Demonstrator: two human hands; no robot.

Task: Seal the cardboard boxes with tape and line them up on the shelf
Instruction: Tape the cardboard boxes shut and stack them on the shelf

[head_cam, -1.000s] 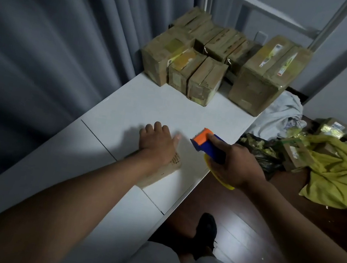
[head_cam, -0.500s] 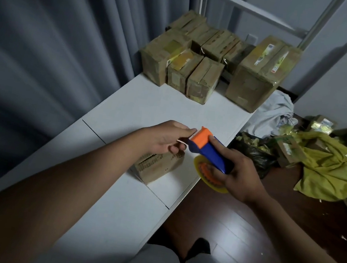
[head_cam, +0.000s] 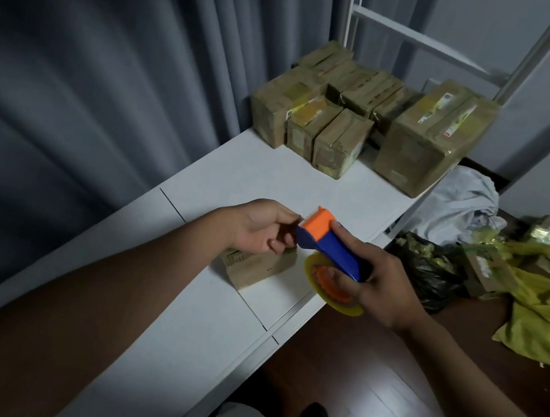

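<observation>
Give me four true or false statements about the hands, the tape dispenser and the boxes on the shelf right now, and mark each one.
1. The right hand grips the blue and orange tape dispenser. True.
2. The left hand lies flat on the small box. False: it is raised at the dispenser's orange end, fingers curled.
3. Sealed boxes stand grouped at the far end of the white shelf. True.
4. The tape roll lies on the floor. False: it is on the dispenser.
</observation>
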